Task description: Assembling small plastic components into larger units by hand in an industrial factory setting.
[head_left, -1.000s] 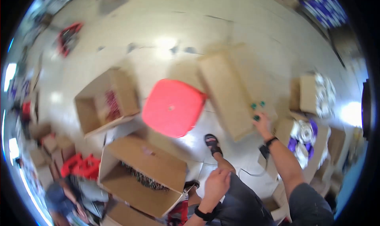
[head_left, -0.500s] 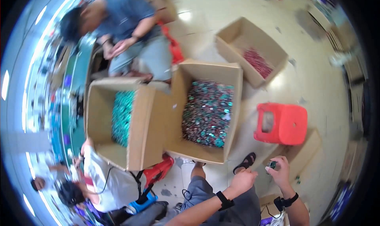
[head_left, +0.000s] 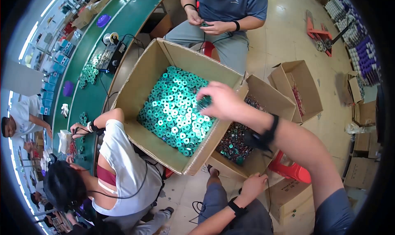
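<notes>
My right hand (head_left: pixel 224 103) reaches over a large cardboard box (head_left: pixel 133 91), fingers closed round some green ring-shaped circuit boards (head_left: pixel 204 102); how many is partly hidden. Below it, a heap of shiny green ring-shaped boards (head_left: pixel 173 111) covers the box floor. Near my lap, my left hand (head_left: pixel 254 187) is curled closed, and what it holds, if anything, cannot be made out. A second cardboard box (head_left: pixel 273 99), right of the first and partly behind my right arm, contains dark and green round parts (head_left: pixel 234 144).
A third box (head_left: pixel 312 85) has red pieces in it. A red stool (head_left: pixel 294 171) and an open carton (head_left: pixel 288 198) stand at my right. One co-worker (head_left: pixel 226 9) sits across, another (head_left: pixel 127 169) at left beside a green workbench (head_left: pixel 135 9). A red pallet jack (head_left: pixel 319 33) stands far right.
My view has swung left. My right hand has moved from beside my lap to over the box of green boards, still gripping boards. My left hand stays closed near my lap.
</notes>
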A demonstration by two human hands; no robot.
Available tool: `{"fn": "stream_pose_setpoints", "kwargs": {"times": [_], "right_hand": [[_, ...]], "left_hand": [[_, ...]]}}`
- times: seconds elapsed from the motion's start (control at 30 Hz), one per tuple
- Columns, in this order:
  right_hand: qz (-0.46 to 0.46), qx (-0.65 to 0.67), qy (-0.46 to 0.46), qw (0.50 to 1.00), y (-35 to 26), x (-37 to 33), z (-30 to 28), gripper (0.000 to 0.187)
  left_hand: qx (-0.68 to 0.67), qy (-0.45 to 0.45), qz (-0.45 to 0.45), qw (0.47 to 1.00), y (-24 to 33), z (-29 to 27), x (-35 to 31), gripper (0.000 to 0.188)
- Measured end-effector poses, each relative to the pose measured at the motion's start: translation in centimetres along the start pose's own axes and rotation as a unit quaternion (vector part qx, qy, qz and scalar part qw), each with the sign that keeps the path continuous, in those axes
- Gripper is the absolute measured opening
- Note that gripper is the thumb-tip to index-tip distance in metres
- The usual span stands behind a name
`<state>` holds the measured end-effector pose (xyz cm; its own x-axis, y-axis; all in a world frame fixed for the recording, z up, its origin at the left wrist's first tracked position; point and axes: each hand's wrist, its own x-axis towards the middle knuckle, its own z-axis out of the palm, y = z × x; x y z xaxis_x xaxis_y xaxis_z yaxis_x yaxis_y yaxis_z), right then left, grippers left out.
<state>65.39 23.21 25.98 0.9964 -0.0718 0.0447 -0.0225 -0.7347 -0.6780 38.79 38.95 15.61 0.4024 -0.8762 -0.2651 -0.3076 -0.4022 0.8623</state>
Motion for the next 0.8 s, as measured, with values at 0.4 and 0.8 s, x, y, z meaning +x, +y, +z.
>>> {"fn": "stream_pose_setpoints", "kwargs": {"times": [0.4,0.8], "right_hand": [[0.254,-0.164,-0.086,0.949,12.0,17.1,21.8,0.029],[0.209,-0.123,-0.042,0.969,17.8,16.3,26.3,0.057]], "left_hand": [[-0.055,0.108,0.022,0.992,-6.1,-5.0,-1.1,0.016],[-0.137,0.121,0.055,0.982,-8.8,-1.7,-2.2,0.027]]}}
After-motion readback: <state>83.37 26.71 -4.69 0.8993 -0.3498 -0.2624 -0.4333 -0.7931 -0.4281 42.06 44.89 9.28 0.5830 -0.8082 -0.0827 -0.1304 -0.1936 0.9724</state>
